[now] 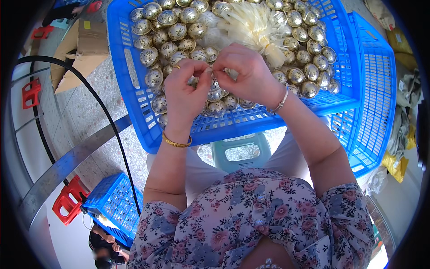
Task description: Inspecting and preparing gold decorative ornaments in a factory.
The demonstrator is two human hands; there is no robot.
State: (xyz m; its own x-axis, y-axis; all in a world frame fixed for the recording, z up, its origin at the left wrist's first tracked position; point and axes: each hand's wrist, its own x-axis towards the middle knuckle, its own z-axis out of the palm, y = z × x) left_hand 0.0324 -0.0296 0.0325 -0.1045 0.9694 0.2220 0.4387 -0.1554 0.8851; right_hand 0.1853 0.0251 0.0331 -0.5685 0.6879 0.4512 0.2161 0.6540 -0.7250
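A person's left hand (186, 92) and right hand (248, 69) pinch close together above metal balls (178, 31) in a blue basket (233, 129), anything held too small to tell, work likely calling for light, steady pressure.

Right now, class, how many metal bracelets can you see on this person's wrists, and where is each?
2. One gold-coloured metal bracelet circles the wrist of the left hand; one silver-coloured metal bracelet circles the wrist of the right hand. Both wrists are in view.
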